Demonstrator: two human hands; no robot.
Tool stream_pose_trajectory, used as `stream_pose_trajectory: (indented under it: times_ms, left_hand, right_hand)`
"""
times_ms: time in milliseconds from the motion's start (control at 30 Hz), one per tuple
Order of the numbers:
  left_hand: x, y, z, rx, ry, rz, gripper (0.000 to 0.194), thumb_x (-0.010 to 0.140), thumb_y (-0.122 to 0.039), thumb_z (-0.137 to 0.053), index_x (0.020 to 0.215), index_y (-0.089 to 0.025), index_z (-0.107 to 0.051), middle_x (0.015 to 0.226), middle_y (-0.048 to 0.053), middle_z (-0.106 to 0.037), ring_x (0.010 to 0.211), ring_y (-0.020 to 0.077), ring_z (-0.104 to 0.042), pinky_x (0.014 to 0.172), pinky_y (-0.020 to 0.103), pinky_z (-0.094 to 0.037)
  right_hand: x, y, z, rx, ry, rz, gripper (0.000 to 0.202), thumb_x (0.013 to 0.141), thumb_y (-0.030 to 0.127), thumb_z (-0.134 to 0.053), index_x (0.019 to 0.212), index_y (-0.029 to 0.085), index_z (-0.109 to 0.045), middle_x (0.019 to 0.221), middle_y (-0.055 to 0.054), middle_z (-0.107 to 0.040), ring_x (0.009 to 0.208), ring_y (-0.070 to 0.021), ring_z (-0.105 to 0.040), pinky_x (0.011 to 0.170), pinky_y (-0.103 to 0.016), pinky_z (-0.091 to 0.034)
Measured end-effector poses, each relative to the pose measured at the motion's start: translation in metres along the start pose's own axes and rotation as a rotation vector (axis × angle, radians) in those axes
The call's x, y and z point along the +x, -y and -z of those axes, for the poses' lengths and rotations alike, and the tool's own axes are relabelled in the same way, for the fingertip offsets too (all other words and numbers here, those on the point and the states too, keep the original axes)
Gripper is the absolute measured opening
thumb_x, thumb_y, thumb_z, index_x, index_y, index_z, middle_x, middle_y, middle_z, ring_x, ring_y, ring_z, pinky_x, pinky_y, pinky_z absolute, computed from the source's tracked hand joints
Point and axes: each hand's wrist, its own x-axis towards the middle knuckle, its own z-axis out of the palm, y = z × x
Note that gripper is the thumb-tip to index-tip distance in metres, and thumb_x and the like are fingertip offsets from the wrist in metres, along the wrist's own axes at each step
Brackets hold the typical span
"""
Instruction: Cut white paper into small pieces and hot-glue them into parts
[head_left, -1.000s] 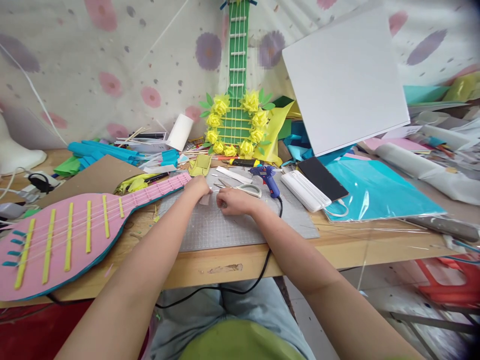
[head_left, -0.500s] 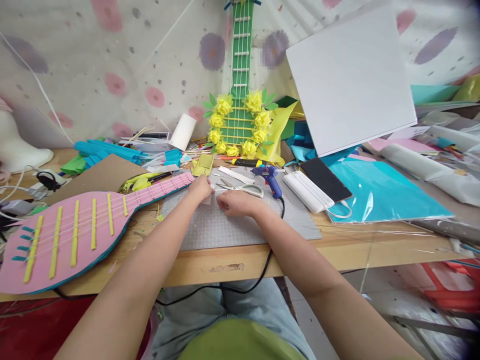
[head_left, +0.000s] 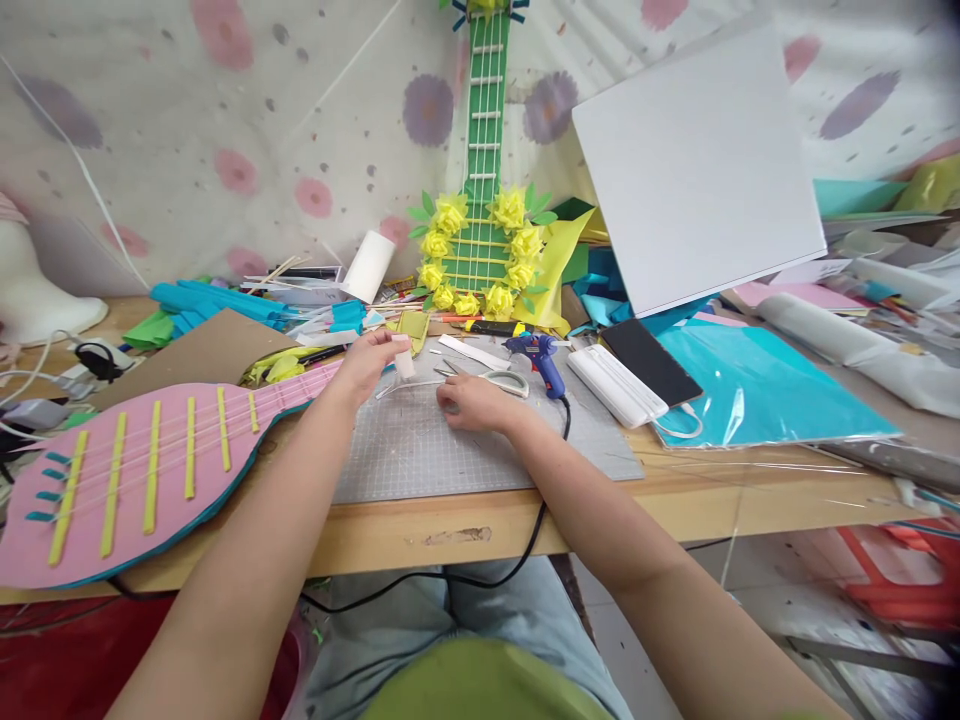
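My left hand (head_left: 367, 366) pinches a small pale pink piece (head_left: 403, 363) over the left part of the grey cutting mat (head_left: 450, 460). Closed fingers of my right hand (head_left: 472, 402) rest on the mat beside the scissors (head_left: 507, 381); what they hold, if anything, is too small to make out. Between the hands lies a thin white strip (head_left: 409, 386). A blue glue gun (head_left: 541, 362) lies right of the scissors. The pink paper instrument (head_left: 165, 460) with yellow bars is at the left, its neck partly behind my left hand.
A green instrument (head_left: 484, 130) with yellow flowers stands at the back. A white board (head_left: 705, 170) leans at the right. Further right are a white power strip (head_left: 616, 384) and a blue plastic-covered sheet (head_left: 765, 380). The black cord (head_left: 534, 530) hangs over the table's front edge.
My left hand has moved left and up with the pale pink piece, away from my right hand. My right hand has hardly moved. The thin white strip shows more now.
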Motion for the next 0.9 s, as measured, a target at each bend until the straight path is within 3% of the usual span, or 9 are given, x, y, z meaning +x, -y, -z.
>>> stream_pose_trajectory:
  times_ms: [133, 233, 400, 700, 900]
  left_hand:
    - [-0.009, 0.001, 0.008, -0.279, -0.033, 0.086, 0.006, 0.068, -0.013, -0.059, 0.074, -0.014, -0.057, 0.08, 0.004, -0.065, 0.077, 0.0151, -0.063, 0.071, 0.03, -0.049]
    - [-0.009, 0.013, 0.013, -0.296, -0.111, 0.184, 0.006, 0.072, -0.01, -0.054, 0.078, -0.013, -0.056, 0.077, 0.005, -0.066, 0.07, 0.0133, -0.064, 0.065, 0.026, -0.051]
    - [-0.011, 0.03, 0.02, -0.323, -0.096, 0.299, 0.009, 0.076, -0.009, -0.051, 0.079, -0.008, -0.059, 0.073, 0.008, -0.066, 0.067, 0.0123, -0.064, 0.063, 0.022, -0.052]
    - [-0.021, 0.038, 0.03, -0.354, -0.077, 0.319, 0.02, 0.078, -0.008, -0.043, 0.091, -0.007, -0.059, 0.091, 0.012, -0.067, 0.078, 0.0145, -0.064, 0.07, 0.025, -0.054]
    - [-0.023, 0.038, 0.039, -0.304, -0.085, 0.247, 0.024, 0.079, -0.01, -0.043, 0.095, -0.008, -0.06, 0.099, 0.013, -0.065, 0.089, 0.016, -0.063, 0.078, 0.027, -0.052]
  right_hand:
    - [0.01, 0.007, 0.01, -0.107, 0.155, -0.008, 0.018, 0.072, 0.018, -0.051, 0.084, 0.014, -0.064, 0.087, -0.009, -0.065, 0.078, -0.0186, -0.058, 0.065, -0.027, -0.039]
    - [0.024, 0.015, 0.02, -0.246, 0.289, 0.034, 0.022, 0.071, 0.014, -0.049, 0.084, 0.01, -0.066, 0.083, -0.014, -0.067, 0.077, -0.0212, -0.061, 0.065, -0.028, -0.041]
    - [0.031, 0.028, 0.033, -0.316, 0.432, 0.113, 0.027, 0.068, 0.017, -0.052, 0.088, 0.009, -0.067, 0.086, -0.016, -0.067, 0.08, -0.0233, -0.062, 0.066, -0.03, -0.043]
    - [0.026, 0.032, 0.022, -0.372, 0.382, 0.202, 0.025, 0.07, 0.012, -0.05, 0.089, 0.009, -0.065, 0.087, -0.016, -0.066, 0.08, -0.0238, -0.062, 0.065, -0.031, -0.043]
    - [0.033, 0.016, 0.02, -0.247, 0.262, 0.036, 0.023, 0.07, 0.018, -0.051, 0.089, 0.014, -0.062, 0.086, -0.012, -0.066, 0.076, -0.0203, -0.06, 0.059, -0.026, -0.036]
